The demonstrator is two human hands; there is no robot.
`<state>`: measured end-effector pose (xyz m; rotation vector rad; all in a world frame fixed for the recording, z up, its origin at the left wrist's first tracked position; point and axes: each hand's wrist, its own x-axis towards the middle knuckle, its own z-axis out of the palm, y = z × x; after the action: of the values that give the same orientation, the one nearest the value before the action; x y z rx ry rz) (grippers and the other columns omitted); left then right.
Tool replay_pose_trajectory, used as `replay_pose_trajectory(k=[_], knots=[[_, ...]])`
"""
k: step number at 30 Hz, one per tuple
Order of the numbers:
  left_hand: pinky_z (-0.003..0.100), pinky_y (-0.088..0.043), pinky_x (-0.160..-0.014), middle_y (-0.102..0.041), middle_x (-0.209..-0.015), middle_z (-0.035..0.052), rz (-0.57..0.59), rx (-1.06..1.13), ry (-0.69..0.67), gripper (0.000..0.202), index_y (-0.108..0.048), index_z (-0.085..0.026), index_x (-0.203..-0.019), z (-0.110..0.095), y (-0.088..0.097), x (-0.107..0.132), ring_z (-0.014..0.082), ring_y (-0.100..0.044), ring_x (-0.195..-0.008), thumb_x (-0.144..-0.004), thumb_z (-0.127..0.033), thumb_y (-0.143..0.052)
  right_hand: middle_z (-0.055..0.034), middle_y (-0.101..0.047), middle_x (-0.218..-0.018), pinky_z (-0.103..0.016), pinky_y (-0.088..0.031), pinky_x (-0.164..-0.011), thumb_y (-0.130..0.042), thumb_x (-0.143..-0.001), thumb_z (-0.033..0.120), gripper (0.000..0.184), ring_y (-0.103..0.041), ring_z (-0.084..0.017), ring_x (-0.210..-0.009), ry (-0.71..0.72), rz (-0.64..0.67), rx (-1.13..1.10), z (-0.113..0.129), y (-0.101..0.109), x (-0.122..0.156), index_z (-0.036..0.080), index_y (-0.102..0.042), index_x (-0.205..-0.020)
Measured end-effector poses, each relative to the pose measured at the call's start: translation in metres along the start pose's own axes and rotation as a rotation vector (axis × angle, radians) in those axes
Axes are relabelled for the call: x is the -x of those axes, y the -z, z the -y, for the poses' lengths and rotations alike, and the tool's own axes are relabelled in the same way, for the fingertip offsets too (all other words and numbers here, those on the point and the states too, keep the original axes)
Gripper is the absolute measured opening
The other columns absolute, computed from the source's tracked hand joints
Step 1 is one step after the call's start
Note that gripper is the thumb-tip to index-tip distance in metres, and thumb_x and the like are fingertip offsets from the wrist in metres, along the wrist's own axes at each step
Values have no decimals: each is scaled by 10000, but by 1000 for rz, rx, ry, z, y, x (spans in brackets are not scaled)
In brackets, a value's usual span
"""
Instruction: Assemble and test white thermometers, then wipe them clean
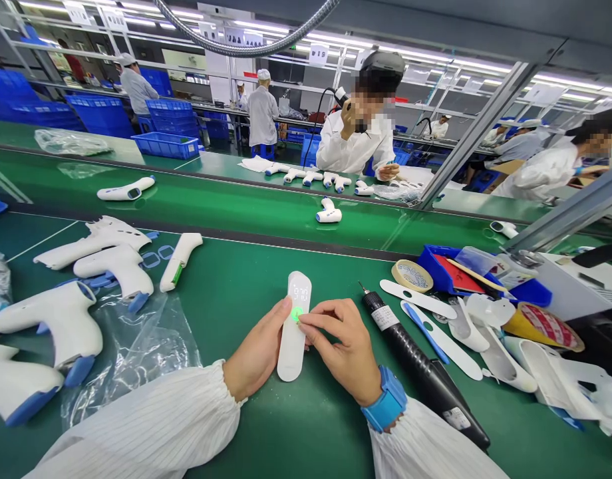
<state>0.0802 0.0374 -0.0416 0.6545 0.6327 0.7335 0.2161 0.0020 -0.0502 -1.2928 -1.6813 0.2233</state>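
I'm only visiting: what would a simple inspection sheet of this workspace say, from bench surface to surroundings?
Surface: green bench top, with a few pale specks.
Job's things: white handheld device, its display and green light lit.
Clutter: clear plastic bag and gun-shaped white housings at left; black screwdriver, blue tray and white shells at right.
Hands: left hand holds the device; right hand is at the green light.
Cables: grey sheathed cable overhead; dark cable near a co-worker.
Surroundings: green strip carrying white units; other co-workers; blue crates.
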Motion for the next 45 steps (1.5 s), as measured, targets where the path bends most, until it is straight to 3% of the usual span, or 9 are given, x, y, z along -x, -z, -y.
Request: replay_pose_trajectory(k=[16, 23, 33, 39, 45], knots=[[265, -373, -668, -484, -743, -26, 20, -80, -41, 291, -543, -183, -916, 0, 1, 2, 109, -431, -676, -835, -454, -474, -23, -602, -740, -325, -415, -650, -522, -829, 169, 117, -513, -170, -732, -26, 62, 0, 5, -3, 1, 221, -603, -762], [268, -376, -678, -539, -810, -2, 16, -125, -59, 321, -543, -180, -958, -2, -1, 3, 116, -452, -684, -837, -465, -463, -27, -608, -774, -327, -410, -644, -529, -834, 191, 79, -515, -177, -734, -17, 35, 7, 4, -3, 2, 231, -592, -862], [260, -371, -676, -555, -826, -14, 35, -152, -70, 305, -555, -189, -970, 1, 0, 2, 110, -455, -689, -852, -449, -449, -34, -561, -767, -323, -389, -655, -441, -874, 174, 135, -470, -179, -743, -46, 124, 13, 6, -3, 3, 216, -515, -769], [279, -357, -777, -581, -903, 11, 61, -69, -95, 271, -560, -183, -964, -1, -3, 3, 144, -502, -837, -876, -404, -430, -26, -526, -771, -317, -386, -664, -419, -883, 180, 118, -458, -170, -745, -43, 128, -49, 3, -4, 5, 209, -490, -793], [293, -346, -819, -571, -857, 5, 86, -19, -96, 237, -557, -183, -874, 0, -3, 4, 143, -484, -852, -877, -388, -438, -23, -482, -780, -319, -376, -671, -402, -887, 160, 108, -427, -169, -755, -33, 134, -114, 2, -4, 6, 206, -469, -815]])
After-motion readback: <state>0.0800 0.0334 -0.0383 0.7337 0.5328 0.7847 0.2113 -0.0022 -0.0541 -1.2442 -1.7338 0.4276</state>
